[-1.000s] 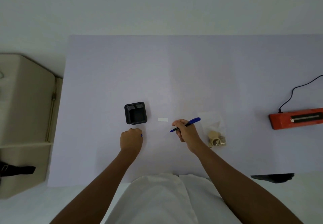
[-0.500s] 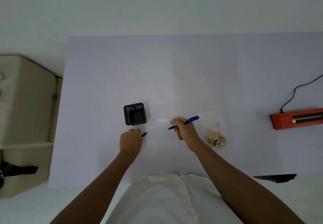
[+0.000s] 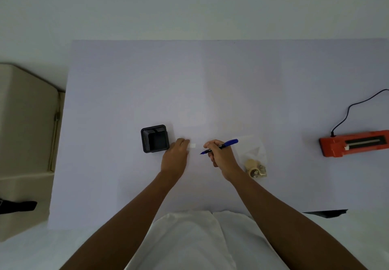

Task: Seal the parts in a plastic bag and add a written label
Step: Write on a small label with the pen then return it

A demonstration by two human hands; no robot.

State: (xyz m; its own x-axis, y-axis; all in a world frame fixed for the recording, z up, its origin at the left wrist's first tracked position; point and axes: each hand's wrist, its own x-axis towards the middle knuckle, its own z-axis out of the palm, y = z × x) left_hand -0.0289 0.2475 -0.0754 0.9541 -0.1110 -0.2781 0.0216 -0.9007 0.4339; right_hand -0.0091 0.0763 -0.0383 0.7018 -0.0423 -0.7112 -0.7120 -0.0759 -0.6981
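A small white label [image 3: 193,145] lies on the pale table [image 3: 210,80]. My left hand [image 3: 175,157] rests beside it with curled fingers, and its fingertips press on the label's left end. The blue pen cap it held earlier is not visible. My right hand [image 3: 221,157] grips an uncapped blue pen [image 3: 226,144], whose tip points left and hovers just right of the label. Further right lies a clear plastic bag [image 3: 253,151] with tan and metal parts [image 3: 254,168] at its near end.
A black mesh pen holder [image 3: 155,138] stands just left of my left hand. An orange heat sealer [image 3: 355,145] with a black cord [image 3: 347,111] sits at the right edge. A beige case [image 3: 25,132] stands off the table's left side. A dark object [image 3: 325,213] lies at the front edge.
My left hand moved up and right from below the pen holder onto the label's left end, and the blue cap went out of sight. The right hand with the pen barely shifted.
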